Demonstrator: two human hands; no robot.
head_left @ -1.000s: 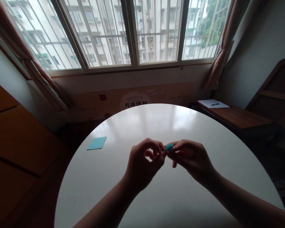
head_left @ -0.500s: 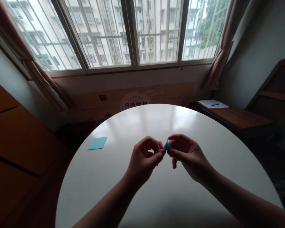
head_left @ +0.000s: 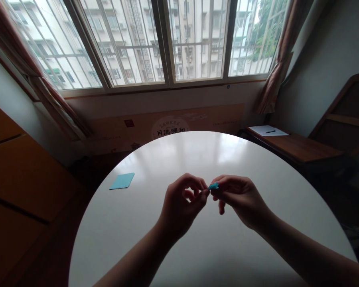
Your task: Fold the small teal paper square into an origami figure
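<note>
A small teal piece that looks like folded paper (head_left: 214, 186) is held above the table between my two hands. Thumb and forefinger of my left hand (head_left: 184, 205) pinch its left tip. The thumb and fingers of my right hand (head_left: 237, 195) close on its right part, with the other fingers curled beneath. The piece lies on its side, pointed end to the left, and its finer folds are too small to make out. Flat on the table at the left rests a stack of light blue paper squares (head_left: 122, 181).
The round white table (head_left: 197, 247) has a curved edge on the left, far and right sides. Beyond it on the right, a wooden surface (head_left: 311, 148) carries a white sheet (head_left: 265, 130) and a pen (head_left: 270, 132). An orange-brown cabinet (head_left: 24, 167) stands at the left.
The teal paper has tipped from upright to lying sideways. My right hand's upper fingers have come down and closed on it. My left hand has barely moved.
</note>
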